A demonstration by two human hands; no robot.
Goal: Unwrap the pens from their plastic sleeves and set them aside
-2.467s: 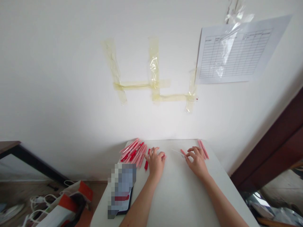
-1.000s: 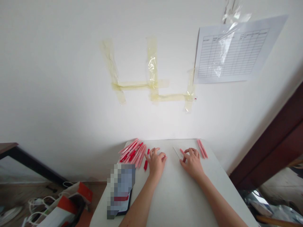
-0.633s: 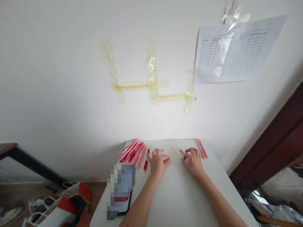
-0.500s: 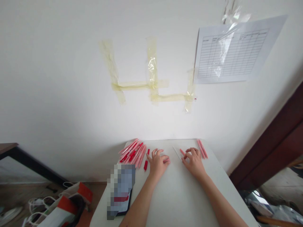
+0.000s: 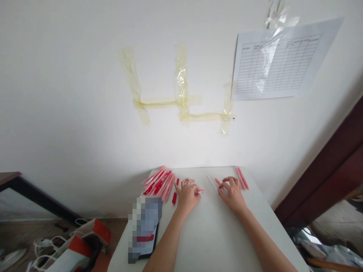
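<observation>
My left hand point(image 5: 188, 194) pinches a small pink pen part point(image 5: 200, 191) between thumb and forefinger, above the table; the fingers hide most of it. My right hand point(image 5: 231, 192) has thumb and forefinger pressed together at the lower end of a thin white pen refill point(image 5: 211, 181). Behind those fingers, a pink pen barrel point(image 5: 218, 181) is partly hidden. A red pen part point(image 5: 174, 198) lies just left of my left hand, in line with a shorter red piece point(image 5: 177, 181).
Several pink and red pens point(image 5: 160, 183) are heaped at the table's back left. Two pink barrels point(image 5: 242, 178) lie at the back right. A phone point(image 5: 149, 245), partly blurred out, rests along the left edge of the white table point(image 5: 212, 241). The wall point(image 5: 193, 151) rises directly behind.
My left hand has shifted slightly left and turned the pink part, which now shows a paler end. My right hand stays almost in place.
</observation>
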